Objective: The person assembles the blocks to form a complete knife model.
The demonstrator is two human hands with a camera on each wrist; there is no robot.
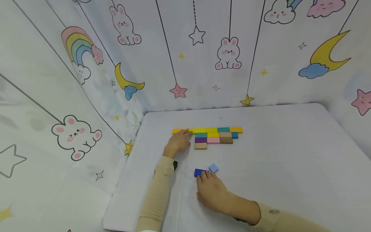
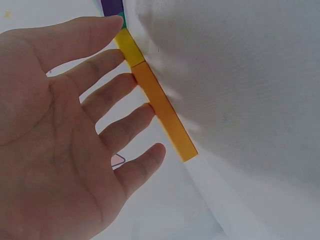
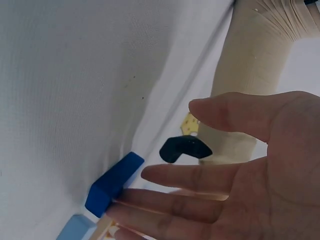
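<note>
My left hand (image 1: pixel 178 141) lies at the left end of the flat block layout, fingers extended. In the left wrist view its fingertips touch the edge of a long orange block (image 2: pixel 167 117) and a yellow block (image 2: pixel 131 49) end to end with it. Nearer the front, my right hand (image 1: pixel 213 191) has its fingers stretched over a dark blue block (image 1: pixel 199 173). Fingertips meet that blue block (image 3: pixel 112 185) in the right wrist view, with the thumb well apart from it. A light blue block (image 1: pixel 213 168) lies just beyond the right fingertips.
Right of the left hand, several rows of blocks sit side by side: a teal block (image 1: pixel 223 129), a purple block (image 1: pixel 201 140), a pink block (image 1: pixel 213 140), a brown block (image 1: pixel 226 140). A white cloth covers the table (image 1: pixel 275 167); a printed curtain (image 1: pixel 200 71) stands behind.
</note>
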